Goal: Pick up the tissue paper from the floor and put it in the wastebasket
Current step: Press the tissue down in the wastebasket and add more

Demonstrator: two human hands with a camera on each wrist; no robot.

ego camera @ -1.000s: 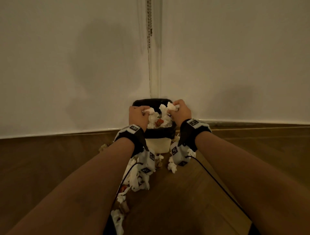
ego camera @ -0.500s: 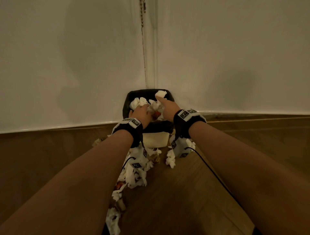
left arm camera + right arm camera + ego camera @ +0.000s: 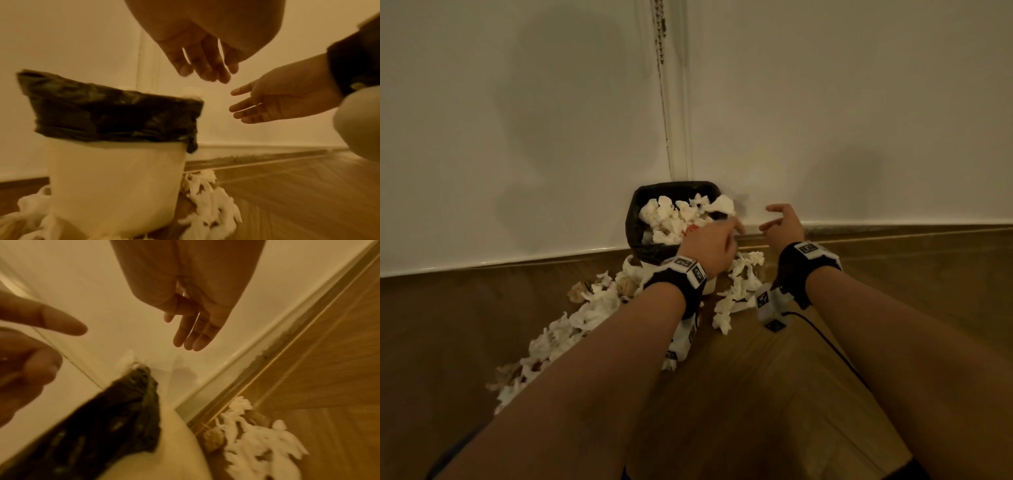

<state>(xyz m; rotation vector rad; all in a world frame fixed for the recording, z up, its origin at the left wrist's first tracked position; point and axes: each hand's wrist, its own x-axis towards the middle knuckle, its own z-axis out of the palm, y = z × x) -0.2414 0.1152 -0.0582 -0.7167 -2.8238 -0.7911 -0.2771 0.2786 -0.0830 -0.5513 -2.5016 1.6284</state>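
A white wastebasket (image 3: 634,222) with a black liner (image 3: 102,113) stands against the wall, heaped with crumpled tissue (image 3: 671,216). More tissue paper lies on the wooden floor, in a trail to the basket's left (image 3: 589,308) and a clump to its right (image 3: 739,284) (image 3: 209,203) (image 3: 257,443). My left hand (image 3: 722,240) (image 3: 205,68) hovers at the basket's right rim, fingers relaxed and holding nothing. My right hand (image 3: 779,221) (image 3: 193,331) hangs in the air further right, near the wall, with its fingers spread and nothing in it.
White walls meet in a corner right behind the basket, where a bead chain (image 3: 660,41) hangs. A skirting edge (image 3: 893,229) runs along the floor. Bare wooden floor (image 3: 774,394) stretches in front of me, between my forearms.
Both hands held tissue over the basket before. They have let it go into the basket and shifted to the right, empty.
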